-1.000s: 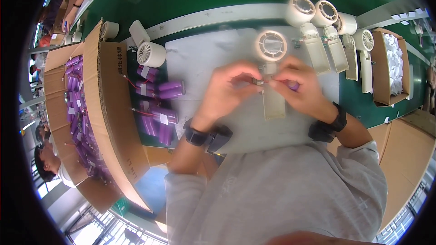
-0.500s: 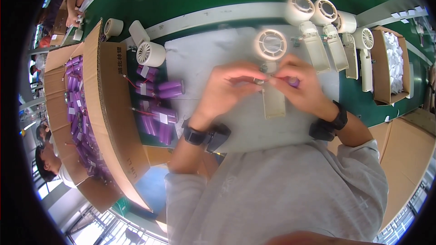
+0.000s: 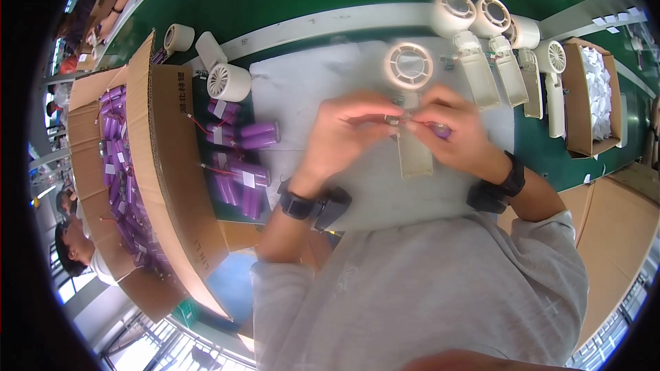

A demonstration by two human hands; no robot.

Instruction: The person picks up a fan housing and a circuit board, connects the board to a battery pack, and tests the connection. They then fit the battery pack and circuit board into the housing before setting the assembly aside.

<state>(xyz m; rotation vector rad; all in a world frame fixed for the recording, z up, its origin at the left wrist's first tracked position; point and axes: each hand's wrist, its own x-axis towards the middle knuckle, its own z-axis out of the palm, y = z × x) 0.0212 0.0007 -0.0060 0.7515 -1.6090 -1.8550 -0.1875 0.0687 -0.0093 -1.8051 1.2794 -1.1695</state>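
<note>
An opened white handheld fan (image 3: pixel 415 158) lies on the grey mat in front of me, its round head (image 3: pixel 408 66) pointing away. Over its neck, my left hand (image 3: pixel 342 136) pinches a tiny light-coloured part too small to name. My right hand (image 3: pixel 450 130) meets it fingertip to fingertip. A purple battery (image 3: pixel 441 131) shows partly beneath the right fingers, against the palm side. What the right fingertips pinch is hidden. A bit of green circuit board (image 3: pixel 398 100) shows just beyond the left fingertips.
Wired purple batteries (image 3: pixel 257 136) lie left of the mat, beside a cardboard box (image 3: pixel 180 165) full of more. Several opened fans (image 3: pixel 476 72) stand back right, next to a box of white pieces (image 3: pixel 597 96). Another fan (image 3: pixel 229 81) sits back left. A co-worker's arm (image 3: pixel 124 0) shows far left.
My hands stay together over the fan, fingers shifting slightly, and the purple battery tilts a little in the right hand. Fans on the far green surface have slid slightly right.
</note>
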